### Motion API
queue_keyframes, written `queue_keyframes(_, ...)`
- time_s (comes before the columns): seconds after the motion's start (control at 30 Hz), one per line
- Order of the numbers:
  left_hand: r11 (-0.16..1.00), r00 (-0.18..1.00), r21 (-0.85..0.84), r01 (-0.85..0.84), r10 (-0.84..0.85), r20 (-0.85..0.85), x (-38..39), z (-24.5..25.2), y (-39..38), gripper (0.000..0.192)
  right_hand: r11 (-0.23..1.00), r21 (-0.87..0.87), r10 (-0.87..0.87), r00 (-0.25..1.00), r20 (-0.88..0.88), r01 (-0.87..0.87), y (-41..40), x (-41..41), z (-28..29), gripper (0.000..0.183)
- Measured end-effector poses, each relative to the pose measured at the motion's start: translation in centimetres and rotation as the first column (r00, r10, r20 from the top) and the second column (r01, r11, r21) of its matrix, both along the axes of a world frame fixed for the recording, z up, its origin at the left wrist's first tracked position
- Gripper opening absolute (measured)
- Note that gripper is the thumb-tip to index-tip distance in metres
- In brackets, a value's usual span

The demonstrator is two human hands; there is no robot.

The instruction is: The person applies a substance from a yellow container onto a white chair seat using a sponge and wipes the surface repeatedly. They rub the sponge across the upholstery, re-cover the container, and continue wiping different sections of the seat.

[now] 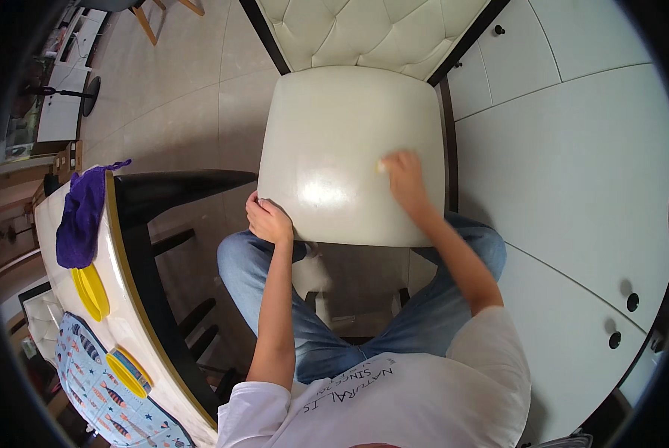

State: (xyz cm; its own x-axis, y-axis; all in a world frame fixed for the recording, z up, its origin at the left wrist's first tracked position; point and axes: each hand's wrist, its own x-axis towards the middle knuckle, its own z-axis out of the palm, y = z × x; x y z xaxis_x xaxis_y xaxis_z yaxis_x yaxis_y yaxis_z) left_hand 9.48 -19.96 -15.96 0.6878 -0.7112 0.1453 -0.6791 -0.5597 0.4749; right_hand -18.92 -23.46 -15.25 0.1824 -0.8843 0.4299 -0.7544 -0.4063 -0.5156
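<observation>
In front of me stands a chair with a cream leather-look seat (340,123) and a button-tufted backrest (362,31) in a dark frame. My right hand (408,180) is over the right half of the seat, fingers pinched on a small pale-yellow pad (381,167) against the surface. Blur and the fingers hide much of the pad. My left hand (270,220) grips the seat's near-left corner, its fingers wrapped over the side edge. A glossy bright patch shows on the seat between the hands.
At left, a marble-look table (123,302) carries a purple cloth (82,218), a shallow yellow round lid (92,292) and a yellow round container (128,372). The container rests on a blue fish-patterned mat (88,386). White cabinets (569,179) line the right side, close to the chair.
</observation>
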Motion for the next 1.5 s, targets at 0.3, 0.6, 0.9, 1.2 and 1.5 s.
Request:
queue_keyframes(0.3,1.0,1.0,-0.008,-0.005,0.005,-0.022,-1.3,0.0,-0.2,0.027,0.855,-0.086,-0.519,0.847,-0.117,0.512,-18.0,-0.6,-0.8,0.013)
queue_keyframes(0.6,1.0,1.0,0.007,-0.023,0.023,0.021,-0.4,-0.3,-0.1,0.026,0.992,-0.12,-0.031,0.999,0.03,0.035,-12.9,-0.6,-0.8,0.014)
queue_keyframes(0.9,0.999,0.999,0.007,-0.039,0.039,0.018,-0.5,-0.2,-0.5,0.024,0.997,-0.059,-0.052,0.998,-0.03,0.05,-13.1,-0.2,-1.8,0.017)
queue_keyframes(1.2,0.999,0.999,0.016,-0.044,0.044,0.014,-0.4,-0.5,-0.1,0.025,0.914,0.147,0.359,0.923,0.139,-0.377,3.8,2.9,2.0,0.016)
queue_keyframes(1.5,0.999,0.999,0.002,-0.034,0.034,0.02,-1.3,-0.4,-0.8,0.024,0.984,-0.123,-0.132,0.991,-0.026,0.127,-19.8,1.4,0.0,0.014)
